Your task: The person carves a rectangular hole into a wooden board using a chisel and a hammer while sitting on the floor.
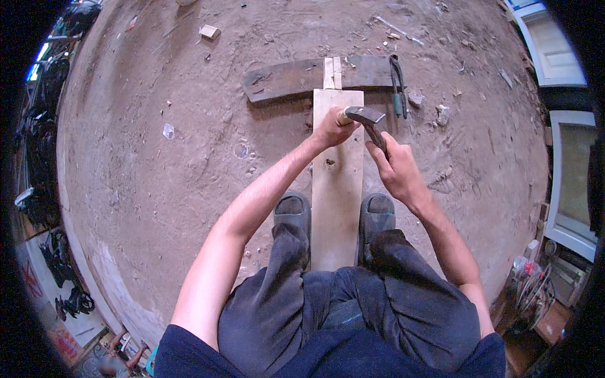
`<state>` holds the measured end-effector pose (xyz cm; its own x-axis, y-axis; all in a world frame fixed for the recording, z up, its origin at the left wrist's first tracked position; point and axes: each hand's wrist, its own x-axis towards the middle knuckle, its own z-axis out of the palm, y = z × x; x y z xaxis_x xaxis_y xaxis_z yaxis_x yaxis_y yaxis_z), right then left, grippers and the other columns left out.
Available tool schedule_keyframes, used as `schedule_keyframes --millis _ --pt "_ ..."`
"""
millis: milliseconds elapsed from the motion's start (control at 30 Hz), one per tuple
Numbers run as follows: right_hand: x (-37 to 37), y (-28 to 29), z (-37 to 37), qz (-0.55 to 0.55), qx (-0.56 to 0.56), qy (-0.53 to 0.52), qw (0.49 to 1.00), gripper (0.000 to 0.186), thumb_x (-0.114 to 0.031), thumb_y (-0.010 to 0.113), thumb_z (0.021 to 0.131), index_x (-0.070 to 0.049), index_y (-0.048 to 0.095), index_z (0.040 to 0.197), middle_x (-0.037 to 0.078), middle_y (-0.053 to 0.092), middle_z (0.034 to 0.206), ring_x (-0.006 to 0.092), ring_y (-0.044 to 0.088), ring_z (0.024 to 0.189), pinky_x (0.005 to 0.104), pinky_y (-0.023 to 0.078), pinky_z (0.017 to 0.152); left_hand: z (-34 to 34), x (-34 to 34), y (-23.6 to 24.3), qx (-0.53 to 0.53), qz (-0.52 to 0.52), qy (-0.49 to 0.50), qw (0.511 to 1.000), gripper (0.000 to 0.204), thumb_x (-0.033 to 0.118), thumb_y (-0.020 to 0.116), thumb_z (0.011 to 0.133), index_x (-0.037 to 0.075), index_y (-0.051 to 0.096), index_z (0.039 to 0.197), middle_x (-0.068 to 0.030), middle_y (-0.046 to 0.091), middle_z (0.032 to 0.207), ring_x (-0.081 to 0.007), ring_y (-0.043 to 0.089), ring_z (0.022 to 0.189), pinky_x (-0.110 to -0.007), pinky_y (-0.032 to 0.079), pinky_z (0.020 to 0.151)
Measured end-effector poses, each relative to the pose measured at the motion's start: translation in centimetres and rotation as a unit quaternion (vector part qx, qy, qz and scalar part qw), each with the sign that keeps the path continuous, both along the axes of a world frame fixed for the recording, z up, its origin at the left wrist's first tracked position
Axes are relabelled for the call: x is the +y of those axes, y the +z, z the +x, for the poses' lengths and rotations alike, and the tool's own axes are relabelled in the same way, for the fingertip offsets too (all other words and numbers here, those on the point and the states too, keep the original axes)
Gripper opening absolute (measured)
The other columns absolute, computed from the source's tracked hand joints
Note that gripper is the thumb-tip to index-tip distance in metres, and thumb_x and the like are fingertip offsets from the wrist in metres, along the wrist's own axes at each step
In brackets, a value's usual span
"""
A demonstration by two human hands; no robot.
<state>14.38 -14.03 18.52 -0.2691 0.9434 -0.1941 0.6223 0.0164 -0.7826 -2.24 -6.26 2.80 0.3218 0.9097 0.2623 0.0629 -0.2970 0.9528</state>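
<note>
My left hand grips a short light-coloured handle, probably of a chisel, over a pale wooden plank; its working end is hidden. A dark hammer head covers the handle's top; whether they touch I cannot tell. My right hand is closed on the hammer's handle. The plank lies lengthwise between my feet, with a dark knot in it. Beyond its far end, a weathered dark board lies crosswise with pale wood strips on it. A long tool with a teal grip rests at that board's right end.
Dirt floor holds small stones, scraps and a small block. White-framed panels stand at the right, above a heap of clutter. Dark materials line the left side. Another person is partly visible at the lower left.
</note>
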Motion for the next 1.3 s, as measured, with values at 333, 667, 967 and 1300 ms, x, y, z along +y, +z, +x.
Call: schedule_keyframes --millis 333,667,967,1300 --pt "1.7 -1.0 0.6 -0.021 0.043 -0.04 0.998 0.025 -0.023 0.054 0.095 0.002 0.053 0.09 0.02 0.052 0.061 0.0284 0.054 0.051 0.0407 0.039 0.051 0.5 0.8 0.3 0.03 -0.059 0.004 0.998 0.017 0.012 0.065 0.082 0.0 0.056 0.074 -0.007 0.045 0.054 -0.0102 0.04 0.054 -0.036 0.039 0.049" --pt "0.4 -0.5 0.6 -0.008 0.047 -0.027 0.998 0.027 -0.025 0.053 0.096 0.002 0.054 0.093 0.022 0.053 0.062 0.0311 0.055 0.053 0.0416 0.04 0.052 0.2 0.0 0.7 0.023 -0.067 -0.008 0.997 0.015 0.011 0.065 0.082 0.0 0.058 0.073 -0.005 0.045 0.053 -0.0088 0.041 0.053 -0.034 0.038 0.047" --pt "-0.8 1.7 1.6 0.012 0.053 -0.035 0.998 0.022 -0.02 0.055 0.095 0.002 0.056 0.098 0.017 0.049 0.058 0.0202 0.048 0.049 0.0357 0.038 0.048 0.5 -0.4 1.5 0.0 -0.04 -0.001 0.999 0.019 0.011 0.065 0.082 0.001 0.055 0.07 -0.0035 0.043 0.055 -0.0082 0.04 0.055 -0.033 0.037 0.048" --pt "-0.1 2.8 -0.3 0.098 0.062 -0.01 0.993 0.022 -0.019 0.056 0.094 0.002 0.056 0.096 0.017 0.051 0.058 0.0259 0.05 0.046 0.0378 0.039 0.047 -0.3 0.1 -1.9 -0.004 -0.027 0.006 1.0 0.025 0.016 0.067 0.083 0.0 0.053 0.067 -0.0046 0.045 0.053 -0.0091 0.041 0.052 -0.034 0.037 0.046"
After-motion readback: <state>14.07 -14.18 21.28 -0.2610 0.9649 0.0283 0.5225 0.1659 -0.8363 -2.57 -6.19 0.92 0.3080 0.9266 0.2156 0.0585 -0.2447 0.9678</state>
